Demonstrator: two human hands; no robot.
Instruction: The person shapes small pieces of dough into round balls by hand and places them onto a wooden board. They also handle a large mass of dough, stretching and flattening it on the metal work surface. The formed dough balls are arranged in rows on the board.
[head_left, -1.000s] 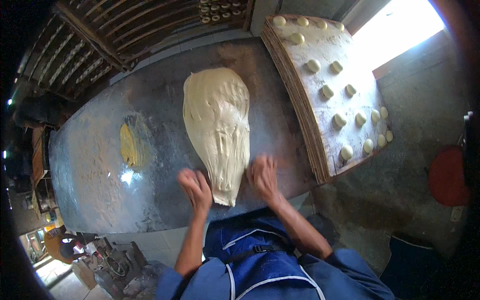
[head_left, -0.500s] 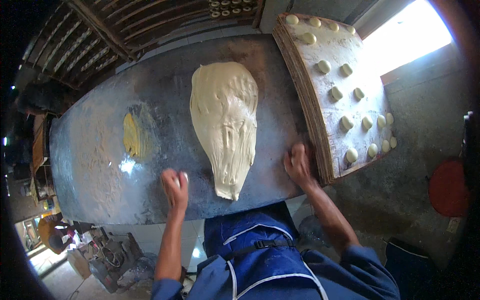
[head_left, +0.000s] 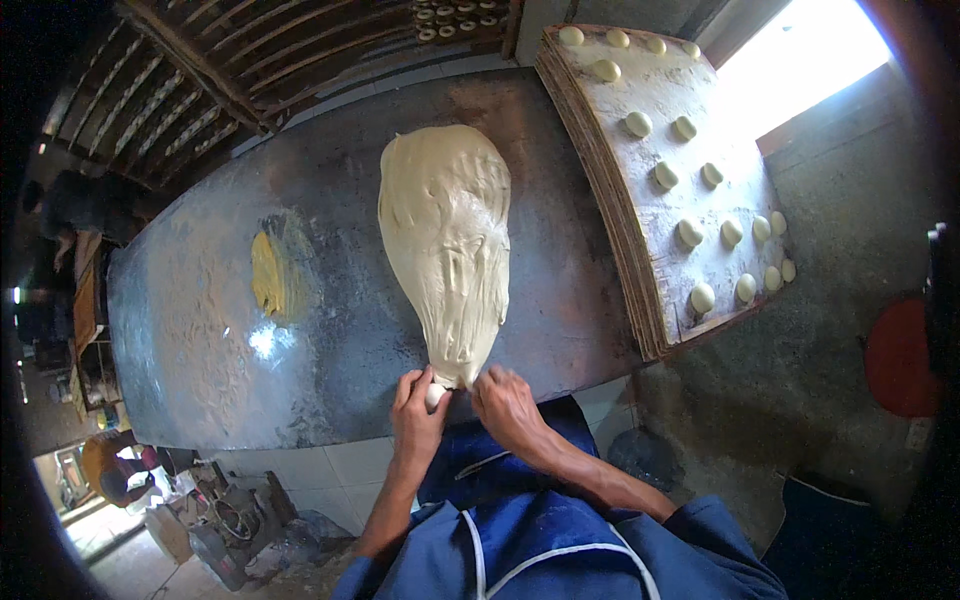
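A long mass of pale, glossy dough [head_left: 443,230] lies on the dark worktable [head_left: 330,180], its narrow end at the near edge. My left hand [head_left: 420,410] is closed round a small dough ball [head_left: 436,398] just left of that narrow end. My right hand [head_left: 500,400] is closed, its fingertips on the tip of the dough mass, beside the left hand. A yellow greasy smear [head_left: 267,270] is on the table left of the dough.
A stack of floured boards [head_left: 595,170] with several dough balls [head_left: 690,232] stands at right. Wooden racks [head_left: 180,80] are at the back, a red round object [head_left: 900,355] at far right. At lower left are machinery [head_left: 220,520] and a person [head_left: 105,465].
Both hands have moved from apart on either side of the dough to together at its narrow end. My right hand has come left and down onto it, my left hand rightward.
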